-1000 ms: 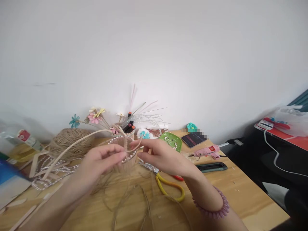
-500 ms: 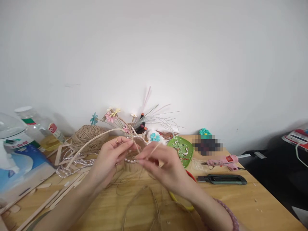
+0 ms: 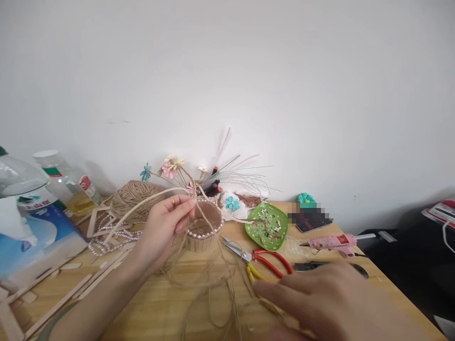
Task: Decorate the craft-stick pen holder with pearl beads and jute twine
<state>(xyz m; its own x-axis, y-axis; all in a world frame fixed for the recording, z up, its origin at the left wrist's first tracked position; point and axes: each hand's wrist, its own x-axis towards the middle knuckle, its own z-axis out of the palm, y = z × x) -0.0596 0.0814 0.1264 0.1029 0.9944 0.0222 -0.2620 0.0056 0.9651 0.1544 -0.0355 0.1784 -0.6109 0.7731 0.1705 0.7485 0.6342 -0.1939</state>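
My left hand [image 3: 164, 230] pinches a long pale cane strip [image 3: 138, 207] at the rim of a small stick basket [image 3: 204, 230] trimmed with pearl beads. The strip arcs away to the left over the table. Loose jute twine [image 3: 213, 284] trails from the basket toward me. My right hand [image 3: 327, 303] is low at the front right, blurred, fingers stretched out flat over the twine, holding nothing. It lies just in front of red-and-yellow-handled scissors [image 3: 256, 263].
A jute ball [image 3: 132, 199], pearl strings [image 3: 106, 237], wooden sticks [image 3: 64, 296] and bottles [image 3: 60, 182] lie left. Paper flowers [image 3: 170, 170] stand behind the basket. A green dish [image 3: 267, 225], pink glue gun [image 3: 329, 242], utility knife [image 3: 309, 266] and phone [image 3: 313, 222] sit right, near the table's edge.
My right hand let go at the basket and dropped toward me to the front right, uncovering the scissors. The left hand kept its hold on the cane strip. The view shifted slightly left.
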